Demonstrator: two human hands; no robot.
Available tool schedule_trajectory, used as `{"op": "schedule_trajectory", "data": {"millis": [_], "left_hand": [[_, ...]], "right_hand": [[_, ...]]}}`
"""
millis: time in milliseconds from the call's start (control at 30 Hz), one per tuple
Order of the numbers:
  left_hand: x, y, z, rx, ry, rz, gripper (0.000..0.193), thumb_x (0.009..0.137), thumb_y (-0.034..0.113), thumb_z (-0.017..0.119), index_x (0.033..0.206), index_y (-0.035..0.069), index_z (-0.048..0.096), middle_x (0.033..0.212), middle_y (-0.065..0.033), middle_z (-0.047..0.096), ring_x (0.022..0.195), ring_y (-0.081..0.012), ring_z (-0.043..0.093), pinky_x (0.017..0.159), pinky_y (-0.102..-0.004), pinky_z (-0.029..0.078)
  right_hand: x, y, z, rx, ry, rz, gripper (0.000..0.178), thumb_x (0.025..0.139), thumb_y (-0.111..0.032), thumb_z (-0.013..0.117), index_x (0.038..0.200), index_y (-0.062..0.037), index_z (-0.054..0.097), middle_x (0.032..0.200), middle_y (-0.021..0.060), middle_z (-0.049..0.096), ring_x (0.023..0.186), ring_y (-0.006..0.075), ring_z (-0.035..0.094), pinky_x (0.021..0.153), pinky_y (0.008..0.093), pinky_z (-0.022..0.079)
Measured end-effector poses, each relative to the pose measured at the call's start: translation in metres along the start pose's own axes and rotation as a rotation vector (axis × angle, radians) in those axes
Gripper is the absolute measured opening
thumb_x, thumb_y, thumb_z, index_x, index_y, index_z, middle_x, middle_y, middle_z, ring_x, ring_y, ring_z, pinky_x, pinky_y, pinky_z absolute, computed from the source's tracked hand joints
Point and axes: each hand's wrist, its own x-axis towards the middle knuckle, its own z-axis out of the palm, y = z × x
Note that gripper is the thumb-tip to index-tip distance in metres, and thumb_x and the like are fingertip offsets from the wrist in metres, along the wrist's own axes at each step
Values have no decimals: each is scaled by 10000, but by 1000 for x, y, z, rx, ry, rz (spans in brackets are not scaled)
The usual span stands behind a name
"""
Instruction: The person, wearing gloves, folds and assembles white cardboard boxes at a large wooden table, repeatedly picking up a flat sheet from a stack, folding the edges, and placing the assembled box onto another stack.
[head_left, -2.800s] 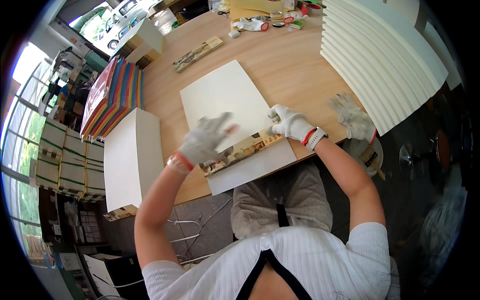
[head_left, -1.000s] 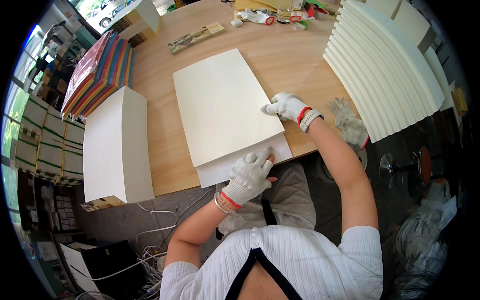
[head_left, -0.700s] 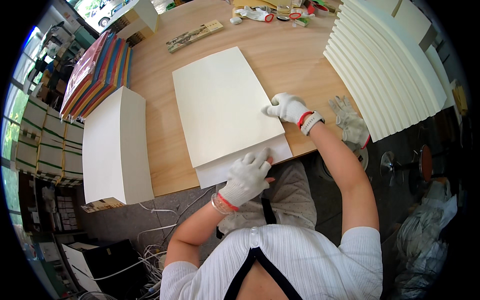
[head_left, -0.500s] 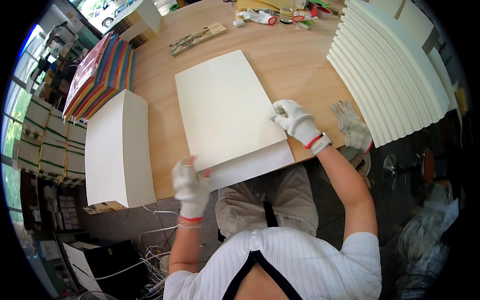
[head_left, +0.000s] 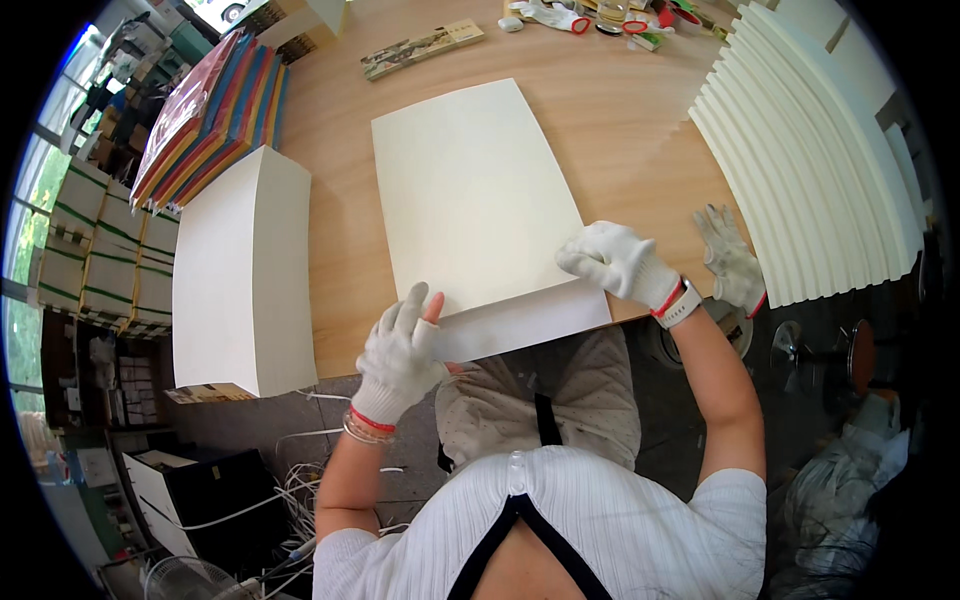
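Note:
A large cream sheet or board [head_left: 480, 190] lies on the table in front of me, overlapping a white sheet [head_left: 530, 318] that shows along its near edge. My left hand [head_left: 397, 345], in a white glove with bare tips showing, is at the near left corner of the cream sheet, its fingers stretched out and apart. At the right edge, low down, my right hand [head_left: 612, 262] rests with gloved fingers curled closed; whether anything is inside them is hidden. A spare white glove [head_left: 732, 260] lies to the right of it.
A tall white paper stack [head_left: 235, 280] stands at left, with colourful wrapped packs [head_left: 210, 120] behind. Fanned cream stacks [head_left: 800, 170] rise at right. A narrow printed strip [head_left: 423, 50] lies farther back, near scissors [head_left: 635, 27]. A round stool [head_left: 855, 350] stands beyond the table edge.
My left hand has moved up and forward to the cream sheet's near left corner. The right hand has slid a little nearer along the right edge. The whole view has shifted slightly.

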Motion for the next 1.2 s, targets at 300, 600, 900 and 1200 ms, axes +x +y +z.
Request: {"op": "schedule_trajectory", "data": {"millis": [300,600,900,1200], "left_hand": [[13,-10,-2,65,41,92,285,664,85,730,933,45,644,1146,-148,608,943,-337,634,764,-404,536],[34,-28,10,-370,-29,-540,158,759,108,690,669,6,609,664,-137,609,569,-214,575,533,-336,443],[106,-28,-25,309,-192,133,728,668,280,787,1323,213,477,1386,-118,430,1127,-272,533,966,-410,434],[170,2,-20,392,-753,657,783,728,140,703,1381,451,400,1546,-64,205,1372,-337,283,1096,-455,339]], "right_hand": [[-8,15,-13,255,-92,136,381,869,-376,633,960,-10,681,972,146,679,949,290,633,839,346,487],[4,-3,20,-142,15,500,180,775,-251,716,835,-82,716,784,130,677,750,287,652,672,386,503],[12,19,14,-105,114,451,277,761,-251,726,974,-86,658,912,131,649,875,315,623,740,392,494],[44,-69,107,-410,170,-355,110,743,-176,603,823,-131,665,776,40,620,730,219,642,565,341,527]]}}
